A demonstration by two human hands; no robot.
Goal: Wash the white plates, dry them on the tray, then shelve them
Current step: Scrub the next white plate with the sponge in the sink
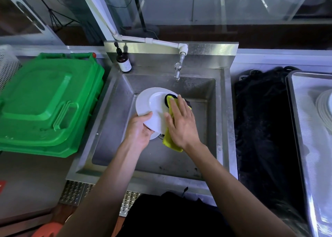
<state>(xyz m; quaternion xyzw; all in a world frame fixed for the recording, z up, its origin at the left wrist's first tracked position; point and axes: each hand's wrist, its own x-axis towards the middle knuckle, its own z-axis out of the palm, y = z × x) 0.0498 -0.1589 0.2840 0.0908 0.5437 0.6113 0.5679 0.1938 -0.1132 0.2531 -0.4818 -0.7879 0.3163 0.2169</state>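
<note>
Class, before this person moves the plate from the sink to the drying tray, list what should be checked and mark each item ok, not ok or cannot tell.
1. Left hand grips the round white plate by its near rim: ok.
2. Right hand presses the yellow cloth flat on the plate: ok.
3. Plate rinsed: cannot tell; no water shows at the metal tap.
4. Metal tray on the right within view, white plates already on it: ok.
5. Free space on the tray: ok.
</note>
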